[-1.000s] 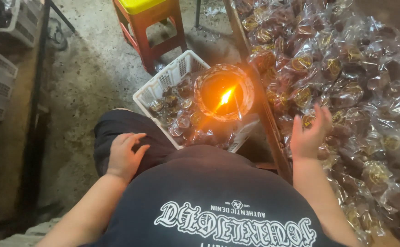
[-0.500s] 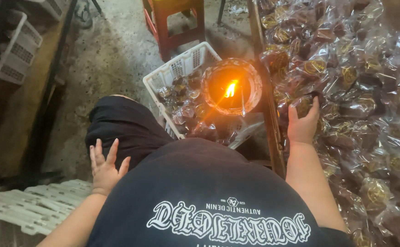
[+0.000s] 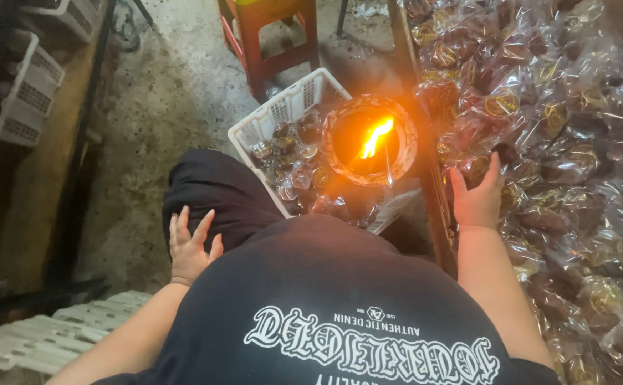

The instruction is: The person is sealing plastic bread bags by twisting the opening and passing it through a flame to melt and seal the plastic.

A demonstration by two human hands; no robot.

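My left hand hovers by my left thigh with its fingers spread, holding nothing. My right hand reaches onto the heap of clear-wrapped brown sweets on the right; its fingers lie on a packet, and whether they grip it is hidden. A round lamp with an open flame burns in front of my belly. Behind it stands a white plastic basket with several wrapped sweets inside.
A dark wooden rail edges the table of sweets. A red and yellow stool stands beyond the basket on the concrete floor. White plastic baskets sit at the far left, and a white slatted crate lies at lower left.
The view has shifted a little. My left hand stays by my thigh with fingers apart. My right hand has stretched slightly further onto the sweets.
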